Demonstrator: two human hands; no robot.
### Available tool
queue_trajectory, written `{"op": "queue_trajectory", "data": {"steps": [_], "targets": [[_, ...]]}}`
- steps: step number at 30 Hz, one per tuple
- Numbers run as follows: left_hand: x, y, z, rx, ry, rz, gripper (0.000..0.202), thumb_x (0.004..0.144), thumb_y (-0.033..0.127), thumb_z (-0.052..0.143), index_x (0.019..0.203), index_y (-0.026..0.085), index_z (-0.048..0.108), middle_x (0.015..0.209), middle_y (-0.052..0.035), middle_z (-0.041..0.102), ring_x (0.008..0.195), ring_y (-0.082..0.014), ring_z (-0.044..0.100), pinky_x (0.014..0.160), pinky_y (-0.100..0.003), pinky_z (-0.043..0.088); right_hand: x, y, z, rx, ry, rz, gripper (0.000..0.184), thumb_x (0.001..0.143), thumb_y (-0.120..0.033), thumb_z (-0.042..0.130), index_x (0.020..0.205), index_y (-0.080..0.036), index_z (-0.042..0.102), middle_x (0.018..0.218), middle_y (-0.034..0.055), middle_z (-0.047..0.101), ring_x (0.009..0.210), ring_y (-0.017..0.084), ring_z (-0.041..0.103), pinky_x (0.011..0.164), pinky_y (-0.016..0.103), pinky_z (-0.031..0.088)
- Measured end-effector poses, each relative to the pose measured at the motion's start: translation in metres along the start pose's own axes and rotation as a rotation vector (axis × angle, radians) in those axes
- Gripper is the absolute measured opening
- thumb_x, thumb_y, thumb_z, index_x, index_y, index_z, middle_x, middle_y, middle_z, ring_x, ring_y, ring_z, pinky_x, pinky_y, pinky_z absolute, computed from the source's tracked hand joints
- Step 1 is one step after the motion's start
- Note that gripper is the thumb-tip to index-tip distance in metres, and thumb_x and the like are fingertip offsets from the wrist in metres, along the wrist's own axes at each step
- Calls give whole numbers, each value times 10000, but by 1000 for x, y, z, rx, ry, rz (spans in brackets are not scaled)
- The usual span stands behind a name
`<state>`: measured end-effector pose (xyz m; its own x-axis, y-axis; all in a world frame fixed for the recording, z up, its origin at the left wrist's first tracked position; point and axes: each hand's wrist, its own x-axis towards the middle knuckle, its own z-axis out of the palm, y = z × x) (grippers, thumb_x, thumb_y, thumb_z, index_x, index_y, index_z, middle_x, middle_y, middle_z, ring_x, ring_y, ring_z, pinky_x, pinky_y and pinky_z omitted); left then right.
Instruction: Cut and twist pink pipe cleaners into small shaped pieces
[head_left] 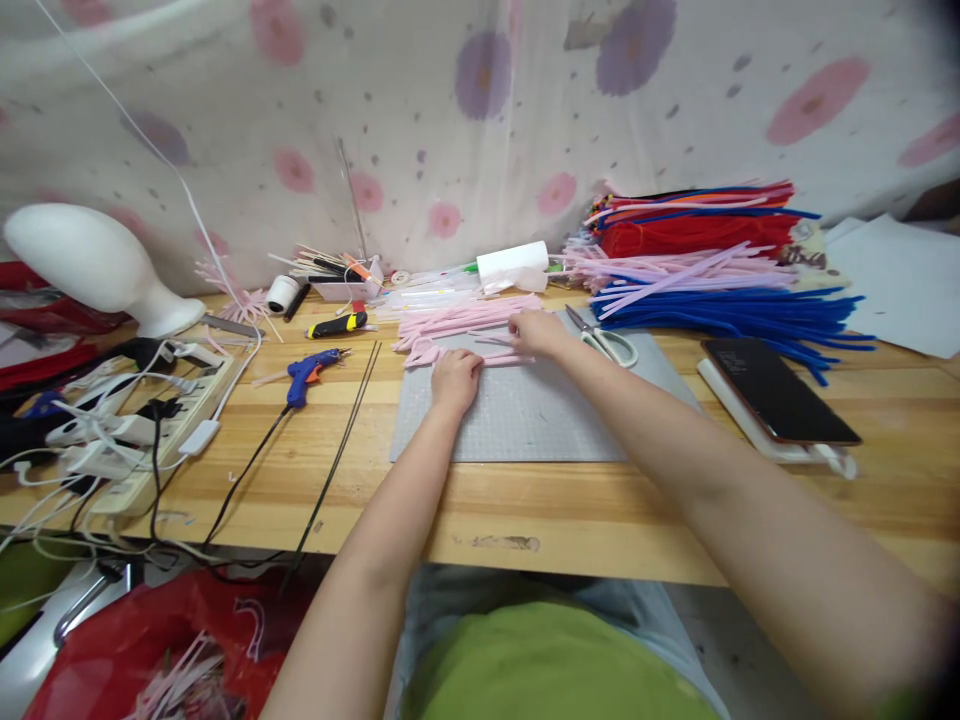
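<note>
Both my hands rest on a grey cutting mat at the far side of the wooden table. My left hand is closed, fingers curled over pale pink pipe cleaners lying across the mat's top edge. My right hand is just right of it, fingers pinched on the same pink pieces. A looped pink piece lies left of my left hand. Scissors lie on the mat right of my right hand.
Stacks of red, pink and blue pipe cleaners fill the back right. A phone lies right of the mat. A blue glue gun, a utility knife, a power strip and a white mannequin head stand left. A red bag sits below.
</note>
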<state>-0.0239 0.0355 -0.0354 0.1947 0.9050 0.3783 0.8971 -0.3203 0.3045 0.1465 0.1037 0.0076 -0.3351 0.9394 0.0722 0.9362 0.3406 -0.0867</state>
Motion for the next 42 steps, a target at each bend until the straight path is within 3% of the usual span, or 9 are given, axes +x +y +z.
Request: {"op": "queue_trajectory", "data": {"steps": [6, 9, 12, 19, 23, 29, 35, 39, 42], "targets": [[22, -1, 3, 91, -23, -29, 242, 833, 220, 432, 909, 207, 661, 950, -65, 629, 928, -194, 520, 802, -315, 382, -2, 18, -16, 352, 99, -15, 180, 741, -240, 504, 820, -157, 643, 847, 75, 659, 747, 164, 567, 643, 252, 386], [29, -4, 4, 113, -10, -58, 250, 830, 220, 428, 950, 197, 646, 982, -81, 616, 948, -214, 520, 819, -334, 387, -13, 23, -19, 648, -104, -100, 172, 741, -290, 532, 788, -159, 633, 689, 30, 641, 592, 111, 527, 576, 222, 376], [29, -7, 3, 58, 55, -90, 304, 792, 171, 469, 1068, 186, 596, 1073, -98, 578, 1026, -227, 494, 878, -345, 377, -25, 23, -15, 642, -266, -131, 150, 711, -287, 572, 766, -176, 656, 618, 1, 627, 566, 105, 524, 565, 216, 362], [25, -14, -19, -134, 350, -317, 468, 697, 16, 424, 1134, 146, 530, 1161, -133, 499, 1138, -231, 434, 976, -371, 337, -26, 9, 3, 417, 44, -12, 214, 724, -288, 559, 856, -199, 701, 883, 40, 684, 809, 161, 585, 659, 236, 378], [26, -3, -35, -217, 460, -171, 349, 818, 132, 349, 1110, 178, 536, 1124, -103, 527, 1113, -185, 453, 975, -341, 343, -29, 0, -13, 488, 34, 70, 218, 715, -318, 566, 822, -186, 704, 776, 32, 680, 719, 154, 574, 611, 244, 366], [6, 18, -36, -140, 106, 141, 345, 878, 253, 316, 1123, 179, 546, 1154, -90, 560, 1098, -178, 474, 948, -309, 344, -45, -2, -34, 951, -300, 13, 184, 629, -318, 641, 709, -162, 698, 666, 23, 647, 554, 98, 470, 495, 233, 308], [-10, 22, -29, -314, -148, 19, 350, 888, 277, 295, 1159, 202, 503, 1014, -69, 614, 932, -157, 568, 826, -283, 412, -50, 4, -32, 1250, -341, 31, 277, 544, -359, 716, 704, -135, 691, 528, -4, 545, 454, 62, 336, 411, 235, 200], [-9, 33, -20, -904, -343, -272, 338, 888, 316, 299, 1055, 132, 528, 818, -70, 641, 638, -116, 607, 695, -280, 475, -53, 0, -30, 1425, -306, 42, 270, 563, -356, 709, 688, -128, 635, 462, -45, 435, 429, 45, 302, 405, 215, 199], [-10, 42, -17, -1348, -456, -484, 301, 874, 306, 358, 953, 87, 550, 843, -122, 656, 696, -144, 639, 710, -306, 496, -56, -7, -24, 1496, -271, 75, 281, 559, -357, 711, 655, -143, 556, 470, -59, 427, 438, 40, 338, 423, 196, 221]]}}
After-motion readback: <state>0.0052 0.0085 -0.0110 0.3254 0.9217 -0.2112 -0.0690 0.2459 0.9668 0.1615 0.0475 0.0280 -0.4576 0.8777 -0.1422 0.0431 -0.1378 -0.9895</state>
